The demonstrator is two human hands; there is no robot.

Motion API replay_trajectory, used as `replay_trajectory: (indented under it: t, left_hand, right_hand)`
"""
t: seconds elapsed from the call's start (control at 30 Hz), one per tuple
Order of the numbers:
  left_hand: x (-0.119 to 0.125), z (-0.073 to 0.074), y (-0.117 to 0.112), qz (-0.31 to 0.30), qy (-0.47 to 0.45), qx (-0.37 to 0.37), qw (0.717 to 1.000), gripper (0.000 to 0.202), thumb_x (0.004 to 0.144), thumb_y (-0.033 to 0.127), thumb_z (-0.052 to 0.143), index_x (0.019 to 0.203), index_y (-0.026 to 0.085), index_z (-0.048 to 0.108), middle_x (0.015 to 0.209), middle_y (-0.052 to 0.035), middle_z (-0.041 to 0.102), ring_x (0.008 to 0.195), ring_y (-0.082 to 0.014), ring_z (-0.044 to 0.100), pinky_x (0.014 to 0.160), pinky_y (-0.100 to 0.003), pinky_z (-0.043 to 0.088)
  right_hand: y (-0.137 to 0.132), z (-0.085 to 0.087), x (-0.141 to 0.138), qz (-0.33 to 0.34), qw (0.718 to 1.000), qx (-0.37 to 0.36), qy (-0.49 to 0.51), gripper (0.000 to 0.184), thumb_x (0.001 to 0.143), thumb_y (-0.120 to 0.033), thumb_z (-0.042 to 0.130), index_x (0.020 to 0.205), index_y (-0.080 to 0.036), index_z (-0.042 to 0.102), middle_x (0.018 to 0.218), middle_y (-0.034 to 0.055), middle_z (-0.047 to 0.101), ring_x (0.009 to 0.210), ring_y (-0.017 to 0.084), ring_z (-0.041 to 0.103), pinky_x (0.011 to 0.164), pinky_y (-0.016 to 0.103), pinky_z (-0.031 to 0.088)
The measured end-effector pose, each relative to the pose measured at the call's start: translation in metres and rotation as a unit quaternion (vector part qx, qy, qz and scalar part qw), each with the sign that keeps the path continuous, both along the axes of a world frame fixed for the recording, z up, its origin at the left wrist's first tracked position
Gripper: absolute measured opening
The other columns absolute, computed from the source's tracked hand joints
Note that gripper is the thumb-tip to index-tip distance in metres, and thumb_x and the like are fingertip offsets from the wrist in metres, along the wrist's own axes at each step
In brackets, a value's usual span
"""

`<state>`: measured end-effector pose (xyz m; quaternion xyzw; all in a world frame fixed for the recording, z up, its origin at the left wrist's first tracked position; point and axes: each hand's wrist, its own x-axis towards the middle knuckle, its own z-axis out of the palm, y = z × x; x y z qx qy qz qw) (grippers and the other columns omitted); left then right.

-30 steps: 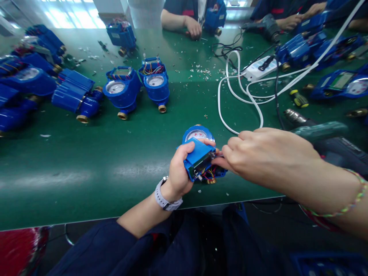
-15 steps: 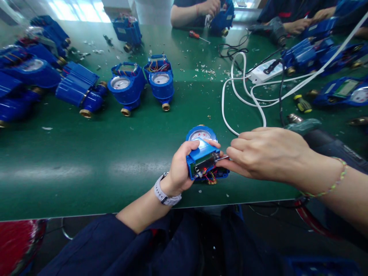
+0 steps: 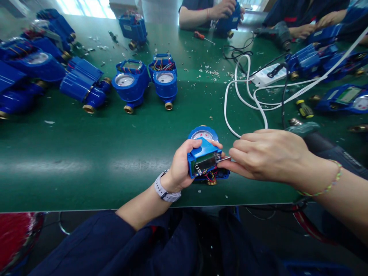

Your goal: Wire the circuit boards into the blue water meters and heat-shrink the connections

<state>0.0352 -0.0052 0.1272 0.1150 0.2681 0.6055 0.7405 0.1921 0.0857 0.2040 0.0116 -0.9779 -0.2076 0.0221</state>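
Note:
My left hand (image 3: 184, 161) is closed around a blue cover (image 3: 202, 150), its thumb on top. A green circuit board and silvery coil springs (image 3: 198, 170) show in the cover's open side. Thin coloured wires (image 3: 212, 175) run below it to the blue water meter (image 3: 203, 131), which lies on the table with its round dial partly hidden by the cover and my fingers. My right hand (image 3: 263, 153) pinches a thin metal tool (image 3: 224, 158) whose tip meets the board's right end. Fingers hide most of the tool, so its kind does not show.
Several blue water meters (image 3: 130, 86) stand at the left and back. A white power strip (image 3: 268, 74) with looped cable lies right of centre, near a yellow-black screwdriver (image 3: 304, 109) and a power drill (image 3: 330, 147). Across the green table (image 3: 86, 145), co-workers' hands (image 3: 222, 9) handle meters.
The view has shifted slightly, so the background sits a little to the right. A red light seen on the board earlier no longer shows. Both hands keep nearly the same grip.

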Motion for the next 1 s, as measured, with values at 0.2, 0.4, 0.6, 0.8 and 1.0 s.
replay_trajectory:
  t: [0.2,0.4,0.6,0.8,1.0]
  left_hand:
    - [-0.001,0.001,0.002,0.012,0.017,-0.003,1.0,0.032,0.074,0.037,0.052,0.079,0.011,0.07,0.074,-0.0093,0.071,0.073,-0.022,0.068,0.077,-0.035,0.054]
    - [0.002,-0.001,0.001,0.073,0.074,0.028,0.994,0.029,0.076,0.037,0.053,0.079,0.015,0.071,0.078,-0.0058,0.071,0.08,-0.0218,0.067,0.083,-0.034,0.052]
    - [0.004,0.001,-0.005,0.065,0.109,0.042,0.991,0.03,0.076,0.039,0.054,0.078,0.015,0.072,0.089,-0.0066,0.072,0.09,-0.0215,0.065,0.091,-0.032,0.049]
    - [0.002,0.005,-0.006,0.035,0.057,0.032,0.997,0.028,0.073,0.037,0.055,0.075,0.014,0.071,0.078,-0.0059,0.07,0.075,-0.0192,0.065,0.078,-0.031,0.052]
    - [0.0,0.004,-0.003,0.018,0.015,0.022,0.999,0.029,0.072,0.035,0.055,0.078,0.011,0.07,0.076,-0.0074,0.07,0.072,-0.0194,0.066,0.076,-0.031,0.051]
  right_hand:
    - [-0.007,0.004,-0.003,-0.041,0.999,0.007,-0.022,0.044,0.096,-0.041,0.05,0.058,-0.019,0.054,0.052,0.0012,0.055,0.051,0.016,0.053,0.054,0.031,0.029]
    - [-0.039,0.002,-0.013,-0.187,0.981,0.015,-0.039,0.025,0.089,-0.025,0.057,0.066,-0.017,0.057,0.058,0.0056,0.059,0.052,0.022,0.059,0.049,0.03,0.021]
    - [-0.042,0.005,-0.013,-0.167,0.983,-0.003,-0.08,0.018,0.085,-0.019,0.063,0.067,-0.015,0.06,0.059,0.0071,0.061,0.052,0.024,0.061,0.049,0.03,0.019]
    - [-0.034,0.005,-0.007,-0.138,0.989,-0.019,-0.054,0.032,0.09,-0.034,0.06,0.064,-0.015,0.059,0.056,0.0044,0.061,0.052,0.022,0.062,0.049,0.03,0.022]
    - [-0.031,0.0,-0.004,-0.112,0.994,-0.018,-0.001,0.035,0.089,-0.035,0.06,0.06,-0.018,0.056,0.055,0.0014,0.059,0.051,0.02,0.061,0.049,0.03,0.025]
